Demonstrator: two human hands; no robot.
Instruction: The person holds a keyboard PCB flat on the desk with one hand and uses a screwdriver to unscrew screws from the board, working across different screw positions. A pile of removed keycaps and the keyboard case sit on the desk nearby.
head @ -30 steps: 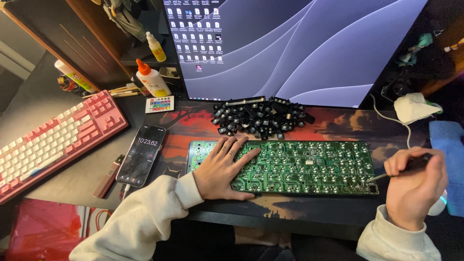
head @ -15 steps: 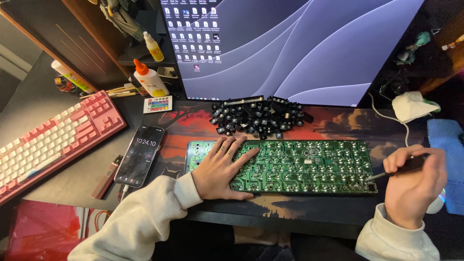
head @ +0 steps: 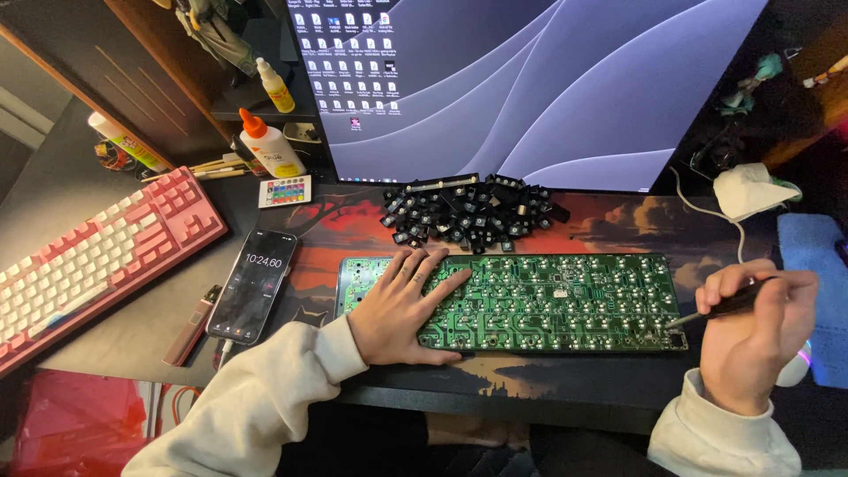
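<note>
A green keyboard circuit board (head: 565, 300) lies flat on the picture desk mat. My left hand (head: 402, 305) rests palm down on the board's left part, fingers spread. My right hand (head: 755, 336) is closed around a dark-handled screwdriver (head: 724, 305), whose thin metal tip touches the board's lower right corner. A heap of black keycaps (head: 468, 212) lies just behind the board, below the monitor.
A large monitor (head: 530, 79) stands at the back. A pink and white keyboard (head: 88, 261) and a phone (head: 254, 284) lie to the left, glue bottles (head: 269, 146) behind them. A white crumpled tissue (head: 751, 190) and a blue cloth (head: 813, 265) sit on the right.
</note>
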